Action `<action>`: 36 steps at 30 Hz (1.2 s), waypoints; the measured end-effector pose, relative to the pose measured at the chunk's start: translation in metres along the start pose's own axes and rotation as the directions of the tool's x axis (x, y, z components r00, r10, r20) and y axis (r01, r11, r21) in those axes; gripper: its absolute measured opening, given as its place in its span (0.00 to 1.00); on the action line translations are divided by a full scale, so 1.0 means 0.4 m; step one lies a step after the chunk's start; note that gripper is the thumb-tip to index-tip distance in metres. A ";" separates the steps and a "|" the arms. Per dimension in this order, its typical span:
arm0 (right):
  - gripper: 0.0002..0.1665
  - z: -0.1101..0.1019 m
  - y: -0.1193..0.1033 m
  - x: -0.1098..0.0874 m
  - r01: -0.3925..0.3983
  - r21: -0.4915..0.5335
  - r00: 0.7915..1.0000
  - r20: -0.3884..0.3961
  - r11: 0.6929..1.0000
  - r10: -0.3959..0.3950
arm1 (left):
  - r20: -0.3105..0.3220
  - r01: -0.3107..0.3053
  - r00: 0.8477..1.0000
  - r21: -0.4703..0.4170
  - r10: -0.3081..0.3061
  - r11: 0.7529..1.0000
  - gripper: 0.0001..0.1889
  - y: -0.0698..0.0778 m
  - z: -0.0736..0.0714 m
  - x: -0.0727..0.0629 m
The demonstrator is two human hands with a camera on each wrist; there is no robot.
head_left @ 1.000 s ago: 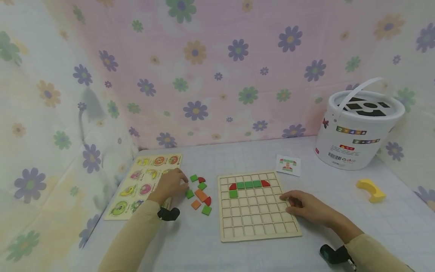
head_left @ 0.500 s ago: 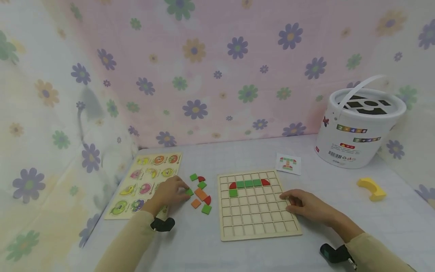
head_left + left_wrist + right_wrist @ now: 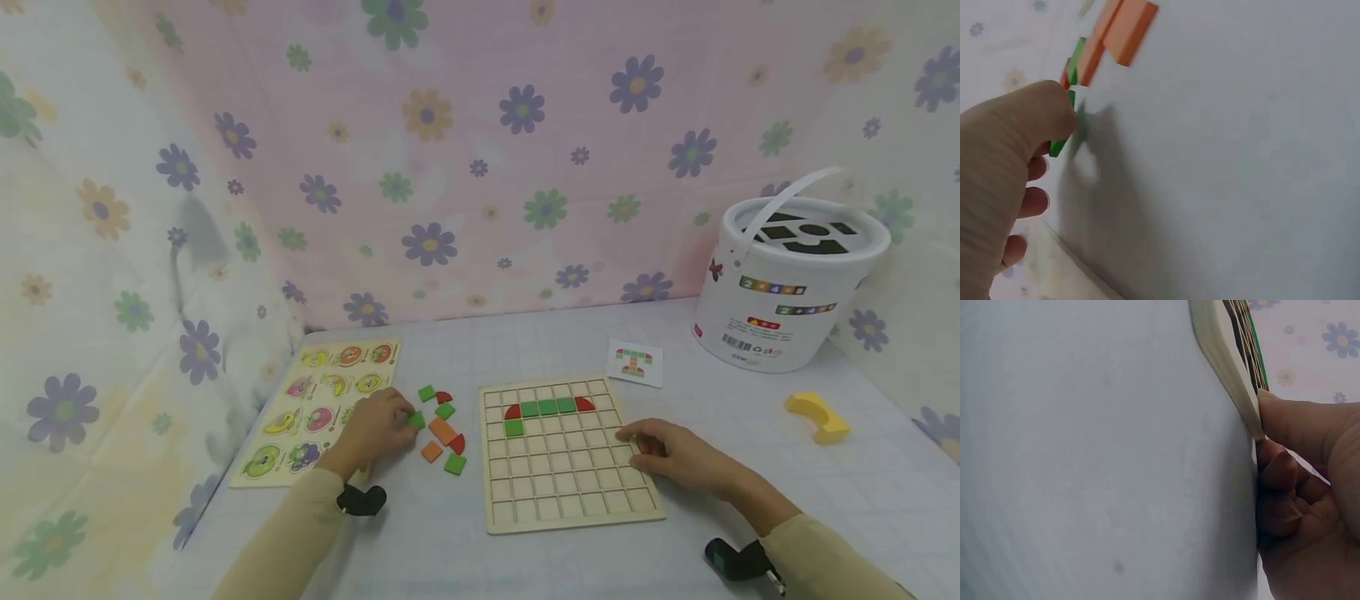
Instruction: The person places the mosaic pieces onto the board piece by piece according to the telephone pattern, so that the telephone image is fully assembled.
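My left hand (image 3: pixel 377 422) pinches a green square tile (image 3: pixel 1061 142) between thumb and fingers, beside a loose group of tiles. In that group lie an orange rectangle (image 3: pixel 442 430), an orange square (image 3: pixel 431 452), red quarter-round pieces (image 3: pixel 457 444) and several green squares (image 3: pixel 453 464). My right hand (image 3: pixel 678 457) grips the right edge of the wooden grid board (image 3: pixel 551 485), with the thumb on top and curled fingers against its side, as the right wrist view shows. On the board, a row of green squares (image 3: pixel 547 407) has a red piece at each end, and one more green square (image 3: pixel 513 427) sits below its left end.
A fruit picture board (image 3: pixel 315 450) lies at the left, partly behind my left hand. Behind the grid board lies a pattern card (image 3: pixel 634 362). To the right are a yellow arch block (image 3: pixel 819 418) and a white lidded bucket (image 3: pixel 783 308) with a handle.
My left hand first drew back slightly left, then its fingers took hold of a green tile and lifted it a little. My right hand stays at the grid board's edge.
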State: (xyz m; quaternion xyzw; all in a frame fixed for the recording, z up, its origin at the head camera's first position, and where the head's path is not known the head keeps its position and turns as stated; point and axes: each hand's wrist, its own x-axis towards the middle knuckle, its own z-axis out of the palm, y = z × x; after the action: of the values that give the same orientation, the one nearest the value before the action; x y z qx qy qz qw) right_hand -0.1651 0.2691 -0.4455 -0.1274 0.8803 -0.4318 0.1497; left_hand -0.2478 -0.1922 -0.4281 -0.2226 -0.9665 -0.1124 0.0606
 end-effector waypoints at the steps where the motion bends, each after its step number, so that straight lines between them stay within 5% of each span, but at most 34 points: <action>1: 0.26 -0.001 -0.001 -0.001 -0.004 -0.006 1.000 -0.001 1.000 0.004 | -0.021 -0.007 1.000 -0.012 0.007 1.000 0.11 0.006 -0.005 0.009; 7: 0.25 -0.010 0.001 -0.011 0.006 -0.017 1.000 -0.010 1.000 -0.007 | -0.138 -0.189 0.972 0.017 0.190 0.982 0.11 0.120 -0.028 0.115; 12: 0.26 -0.004 -0.001 -0.008 0.033 0.012 0.999 -0.004 0.999 -0.033 | -0.057 -0.341 0.937 0.070 0.345 0.937 0.11 0.266 0.002 0.184; 15: 0.26 0.000 -0.001 -0.005 0.024 0.009 1.000 -0.001 1.000 -0.024 | 0.026 -0.376 0.927 0.113 0.375 0.920 0.12 0.343 0.030 0.211; 20: 0.26 0.001 0.001 0.001 0.008 -0.013 1.000 0.001 1.000 -0.008 | 0.120 -0.373 0.926 0.156 0.357 0.915 0.13 0.446 0.067 0.244; 25: 0.25 -0.002 0.002 0.003 0.025 -0.016 1.000 0.001 1.000 -0.025 | 0.190 -0.329 0.935 0.150 0.299 0.932 0.14 0.511 0.104 0.265; 36: 0.25 0.001 0.003 0.001 -0.006 -0.024 1.000 -0.006 1.000 0.006 | 0.219 -0.293 0.943 0.179 0.253 0.939 0.09 0.548 0.132 0.277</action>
State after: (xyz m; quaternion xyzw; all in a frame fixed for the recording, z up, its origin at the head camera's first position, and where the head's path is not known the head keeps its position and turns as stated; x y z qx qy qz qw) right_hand -0.1654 0.2693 -0.4466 -0.1252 0.8861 -0.4214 0.1469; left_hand -0.2530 0.0588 -0.4191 -0.3572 -0.9338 0.0215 0.0051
